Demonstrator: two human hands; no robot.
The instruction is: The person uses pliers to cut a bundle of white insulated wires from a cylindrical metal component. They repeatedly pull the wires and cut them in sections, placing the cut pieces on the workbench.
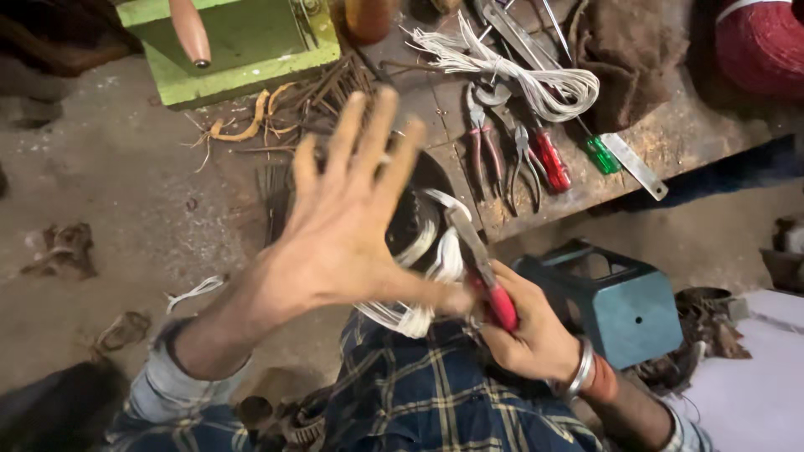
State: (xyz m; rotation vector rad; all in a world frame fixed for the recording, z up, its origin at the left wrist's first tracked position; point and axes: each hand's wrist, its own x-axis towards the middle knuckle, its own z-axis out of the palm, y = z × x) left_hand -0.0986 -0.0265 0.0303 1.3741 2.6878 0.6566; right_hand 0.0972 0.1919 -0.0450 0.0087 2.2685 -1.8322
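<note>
My left hand [347, 213] is raised with the palm down and all fingers spread wide, holding nothing; it hovers over a dark round motor part [423, 213] wound with white wire [435, 259] on my lap. The hand hides most of that part. My right hand [523, 331], with a metal bangle on its wrist, grips red-handled scissors [481, 268]. The blades point up and left, against the white wire bundle.
A worn wooden bench [670, 138] at the top carries pliers [486, 151], a red-handled tool [548, 159], a green screwdriver [599, 153], a metal strip and a loose white wire bundle [536, 79]. A green block [243, 50] stands upper left. A blue metal stool [615, 301] sits right.
</note>
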